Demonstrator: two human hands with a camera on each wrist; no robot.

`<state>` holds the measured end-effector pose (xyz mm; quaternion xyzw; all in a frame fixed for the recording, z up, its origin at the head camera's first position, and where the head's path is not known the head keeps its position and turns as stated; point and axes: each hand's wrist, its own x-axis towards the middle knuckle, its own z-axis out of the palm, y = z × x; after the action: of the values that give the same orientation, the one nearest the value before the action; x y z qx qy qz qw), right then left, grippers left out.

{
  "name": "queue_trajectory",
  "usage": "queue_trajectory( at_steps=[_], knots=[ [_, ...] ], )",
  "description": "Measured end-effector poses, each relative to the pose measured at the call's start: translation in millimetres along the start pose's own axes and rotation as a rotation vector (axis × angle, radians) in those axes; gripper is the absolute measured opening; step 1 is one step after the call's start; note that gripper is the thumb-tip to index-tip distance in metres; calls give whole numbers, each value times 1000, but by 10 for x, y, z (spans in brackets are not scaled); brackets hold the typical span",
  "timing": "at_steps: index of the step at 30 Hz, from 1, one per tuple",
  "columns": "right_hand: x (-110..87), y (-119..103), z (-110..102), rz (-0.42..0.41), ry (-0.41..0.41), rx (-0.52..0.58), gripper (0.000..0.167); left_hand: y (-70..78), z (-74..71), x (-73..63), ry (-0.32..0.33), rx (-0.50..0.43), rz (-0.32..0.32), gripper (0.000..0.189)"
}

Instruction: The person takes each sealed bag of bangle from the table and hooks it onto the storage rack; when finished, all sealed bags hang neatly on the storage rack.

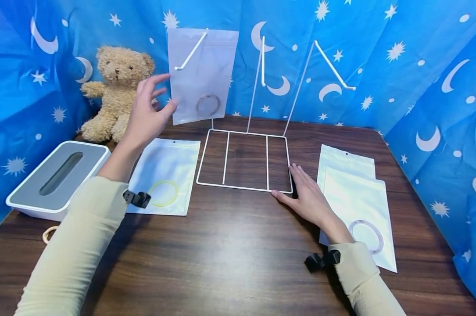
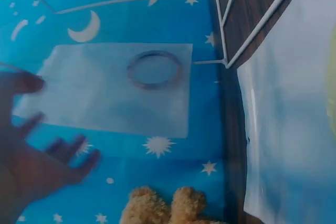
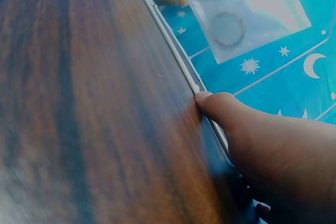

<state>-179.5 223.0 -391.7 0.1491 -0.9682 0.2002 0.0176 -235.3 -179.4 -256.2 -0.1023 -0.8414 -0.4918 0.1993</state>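
Observation:
A white wire rack point(image 1: 234, 188) stands on the table with three hooked arms. From its left hook hangs a translucent zip bag point(image 1: 194, 94) with a dark bangle-like ring point(image 1: 208, 105) showing through its lower part. Just left of that bag is my left hand point(image 1: 151, 105), fingers spread and slightly bent, thumb near the bag's edge; nothing is in its grasp. My right hand point(image 1: 306, 195) rests at the rack base's front right corner, thumb touching the front bar point(image 3: 197, 88) and straight fingers along the right side. The middle hook point(image 1: 263, 61) and right hook point(image 1: 334, 66) are bare.
A zip bag with a yellow ring point(image 1: 182, 175) lies left of the rack. Two overlapping zip bags point(image 1: 356, 197) lie at the right, the top one showing a pale purple ring. Far left are a tissue box point(image 1: 28, 193), a teddy bear point(image 1: 115, 96) and a tan ring point(image 1: 47, 235).

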Motion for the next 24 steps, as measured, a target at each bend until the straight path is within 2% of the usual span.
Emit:
queue_trajectory(
  at_steps=[3, 6, 8, 11, 13, 19, 21, 24],
  knots=[
    [13, 6, -7, 1, -4, -3, 103, -62, -107, -228, -70, 104, -154, 56],
    [28, 10, -13, 1, -5, -5, 103, -156, -193, -473, -209, 233, -291, 61],
    [33, 13, -14, 2, -4, -7, 104, -232, -234, -609, -296, 314, -351, 65],
    [35, 19, -12, 7, -2, -8, 104, -353, -256, -753, -358, 393, -390, 68],
    [33, 25, -8, 11, -1, -9, 104, -439, -254, -814, -367, 448, -394, 69],
    [16, 19, 7, 13, -12, 0, 104, -648, -159, -902, -341, 656, -436, 74],
    [12, 13, 8, 13, -15, 2, 104, -685, -130, -917, -323, 693, -446, 75],
    [8, 11, 4, 14, -10, 4, 104, -719, -114, -923, -290, 697, -430, 74]
  ],
)
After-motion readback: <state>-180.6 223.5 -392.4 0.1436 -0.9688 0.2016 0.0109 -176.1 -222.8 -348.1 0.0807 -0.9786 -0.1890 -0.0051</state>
